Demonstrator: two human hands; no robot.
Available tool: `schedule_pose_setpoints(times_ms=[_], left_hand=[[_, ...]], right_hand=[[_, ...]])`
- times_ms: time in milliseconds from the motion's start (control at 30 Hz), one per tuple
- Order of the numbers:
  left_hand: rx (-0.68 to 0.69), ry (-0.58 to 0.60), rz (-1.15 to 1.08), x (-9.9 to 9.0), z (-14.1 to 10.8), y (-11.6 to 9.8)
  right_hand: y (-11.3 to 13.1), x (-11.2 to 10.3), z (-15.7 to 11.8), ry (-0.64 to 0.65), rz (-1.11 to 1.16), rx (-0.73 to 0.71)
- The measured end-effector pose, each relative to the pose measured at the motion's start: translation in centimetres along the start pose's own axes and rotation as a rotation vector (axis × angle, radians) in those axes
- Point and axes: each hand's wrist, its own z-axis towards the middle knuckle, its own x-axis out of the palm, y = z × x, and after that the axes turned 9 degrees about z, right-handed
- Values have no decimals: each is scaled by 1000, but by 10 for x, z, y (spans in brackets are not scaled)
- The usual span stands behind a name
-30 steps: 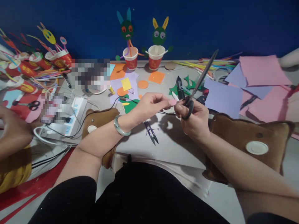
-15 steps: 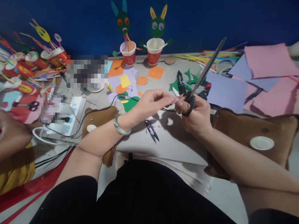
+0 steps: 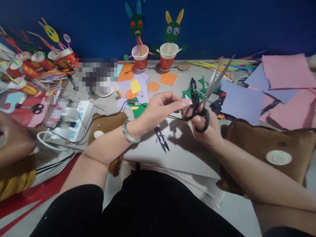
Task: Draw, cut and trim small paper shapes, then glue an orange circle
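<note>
My left hand (image 3: 166, 107), with a bangle on its wrist, pinches a small piece of pink paper (image 3: 187, 101) between thumb and fingertips. Right beside it, my right hand (image 3: 206, 126) has its fingers in the black handles of a pair of scissors (image 3: 209, 93). The scissor blades point up and away from me and stand slightly apart, with no paper between them. Below my hands, a pair of thread snips (image 3: 162, 140) lies on the table. A black marker (image 3: 194, 90) lies just beyond my fingers, near green paper scraps (image 3: 202, 84).
Two red paper cups (image 3: 140, 61) with green paper-faced figures stand at the back. Purple paper (image 3: 240, 100) and pink sheets (image 3: 286, 72) lie to the right. A power strip (image 3: 82, 121) and more decorated cups are at the left, near another person's arm (image 3: 13, 135).
The scissor blades have parted from closed, and my right thumb has moved slightly down. More of the pink paper shows at my left fingertips. The view has shifted a little.
</note>
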Motion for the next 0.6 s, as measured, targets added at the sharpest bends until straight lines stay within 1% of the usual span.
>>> schedule_pose_setpoints(times_ms=[67, 133, 200, 267, 467, 600], left_hand=[[11, -35, -33, 0, -1, -1], [33, -62, -53, 0, -1, 0], [50, -80, -64, 0, -1, 1], [53, -80, -73, 0, -1, 1], [53, -78, -147, 0, 1, 1], [32, -86, -139, 0, 1, -1]], right_hand=[[3, 2, -1, 94, 29, -15], [5, 5, -1, 187, 12, 18], [7, 7, -2, 226, -17, 45], [7, 8, -2, 236, -47, 55], [8, 8, -2, 203, -111, 39], [8, 8, -3, 193, -112, 40]])
